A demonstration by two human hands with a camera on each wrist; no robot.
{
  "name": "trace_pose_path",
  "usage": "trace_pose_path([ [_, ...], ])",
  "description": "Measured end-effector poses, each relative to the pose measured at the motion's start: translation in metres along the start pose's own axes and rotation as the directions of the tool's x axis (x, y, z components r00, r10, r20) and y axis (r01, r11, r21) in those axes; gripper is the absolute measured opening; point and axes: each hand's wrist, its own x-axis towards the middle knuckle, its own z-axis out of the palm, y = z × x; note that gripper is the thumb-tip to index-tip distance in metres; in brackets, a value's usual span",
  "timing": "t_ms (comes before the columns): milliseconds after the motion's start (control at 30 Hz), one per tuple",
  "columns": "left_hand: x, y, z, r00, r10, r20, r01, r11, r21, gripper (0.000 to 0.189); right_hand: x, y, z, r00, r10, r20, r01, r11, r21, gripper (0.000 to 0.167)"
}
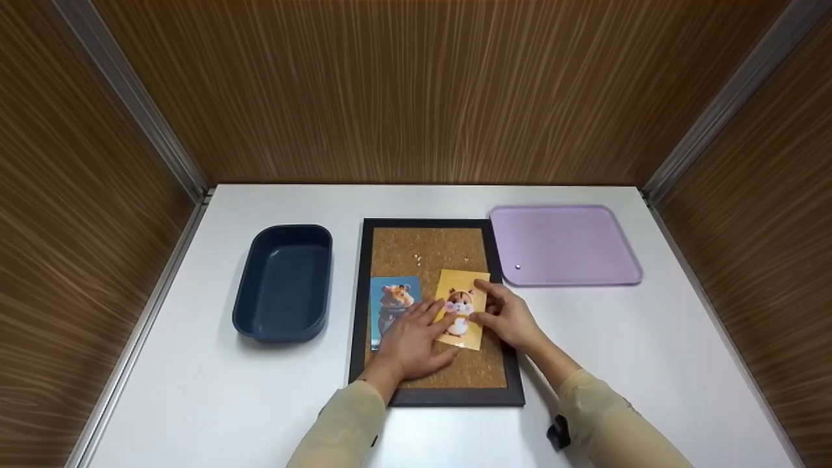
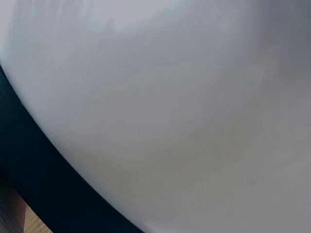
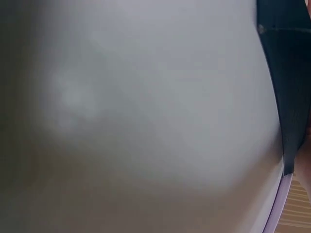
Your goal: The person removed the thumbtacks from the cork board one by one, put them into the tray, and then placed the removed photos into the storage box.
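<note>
A framed cork board (image 1: 429, 249) lies on the table with two picture cards on it. The blue card (image 1: 379, 290), showing a hamster-like animal, is on its left side, partly under my left hand (image 1: 416, 341). That hand is spread palm down, its fingertips reaching over the left side of the yellow card (image 1: 453, 279). This card, printed with a cartoon hamster, is slightly tilted. At its right edge my right hand (image 1: 517, 318) holds it, thumb and index fingertips lying on its face. Small gold-coloured bits (image 1: 418, 260) sit on the cork above the cards.
A dark blue bin (image 1: 283, 286) stands left of the board. On the right lies a purple tray (image 1: 562, 244), its corner by the board frame, with a small shiny round piece (image 1: 517, 267) on it. Brown wood-grain panels (image 1: 416, 91) enclose the white table (image 1: 195, 383).
</note>
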Motion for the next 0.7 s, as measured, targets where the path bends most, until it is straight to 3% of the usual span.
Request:
trace_pose_path([
  [467, -0.002, -0.001, 0.0, 1.0, -0.006, -0.019, 0.005, 0.999, -0.035, 0.076, 0.003, -0.001, 0.0, 1.0, 0.018, -0.009, -0.018, 0.997, 0.071, 0.071],
  [700, -0.003, 0.0, -0.001, 1.0, -0.002, -0.027, 0.0, 0.998, -0.07, 0.077, -0.004, -0.025, -0.005, 0.999, 0.035, 0.005, -0.035, 0.993, 0.112, 0.069],
])
